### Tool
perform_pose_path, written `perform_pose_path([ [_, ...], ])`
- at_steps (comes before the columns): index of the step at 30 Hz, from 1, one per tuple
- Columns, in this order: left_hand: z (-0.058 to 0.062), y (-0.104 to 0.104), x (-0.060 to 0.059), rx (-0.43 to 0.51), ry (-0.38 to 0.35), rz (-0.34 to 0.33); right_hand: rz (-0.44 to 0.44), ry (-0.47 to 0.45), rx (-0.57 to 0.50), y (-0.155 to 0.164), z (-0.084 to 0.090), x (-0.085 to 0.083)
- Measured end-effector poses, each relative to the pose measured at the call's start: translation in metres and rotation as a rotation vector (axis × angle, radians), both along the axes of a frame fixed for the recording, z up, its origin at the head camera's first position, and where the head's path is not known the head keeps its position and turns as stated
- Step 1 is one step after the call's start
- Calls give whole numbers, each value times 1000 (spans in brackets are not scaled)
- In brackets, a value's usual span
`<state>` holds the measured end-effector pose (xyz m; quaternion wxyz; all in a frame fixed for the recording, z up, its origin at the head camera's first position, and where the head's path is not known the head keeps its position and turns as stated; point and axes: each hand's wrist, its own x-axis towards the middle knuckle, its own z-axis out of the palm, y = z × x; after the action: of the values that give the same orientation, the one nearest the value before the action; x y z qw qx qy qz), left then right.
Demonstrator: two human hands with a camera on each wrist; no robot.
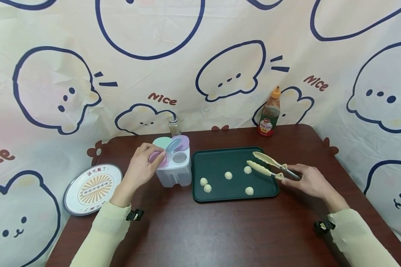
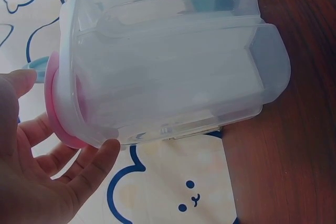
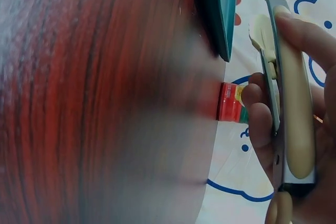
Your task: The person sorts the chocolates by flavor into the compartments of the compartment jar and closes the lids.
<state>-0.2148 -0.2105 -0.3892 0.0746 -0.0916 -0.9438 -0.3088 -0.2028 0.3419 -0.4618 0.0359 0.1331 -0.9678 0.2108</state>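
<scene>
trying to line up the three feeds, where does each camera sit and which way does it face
Head: looks forward and down over the table; both sleeves, left hand at the seasoning box, right hand holding tongs over the green tray.
Left wrist: beside the box, looking along its clear wall; palm and fingers show.
Right wrist: low along the tabletop; fingers round the tongs.
Shared: head and right wrist both show tray and sauce bottle.

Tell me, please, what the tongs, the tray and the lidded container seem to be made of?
Tongs: apparently metal arms, grey and shiny near the right hand, with matte cream tips, probably silicone or plastic. Tray: dark green, matte; plastic or coated metal, unclear. Container: clear plastic, see-through walls, pastel lids, touched by the left hand.
</scene>
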Motion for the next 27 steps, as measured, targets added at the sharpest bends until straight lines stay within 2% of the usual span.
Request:
perform_pose_path([
  [7,0,0,0,2,2,-3,54,-11,-6,-7,-1,1],
  [27,1,0,1,0,-1,-1,91,-25,68,-13,0,-1],
])
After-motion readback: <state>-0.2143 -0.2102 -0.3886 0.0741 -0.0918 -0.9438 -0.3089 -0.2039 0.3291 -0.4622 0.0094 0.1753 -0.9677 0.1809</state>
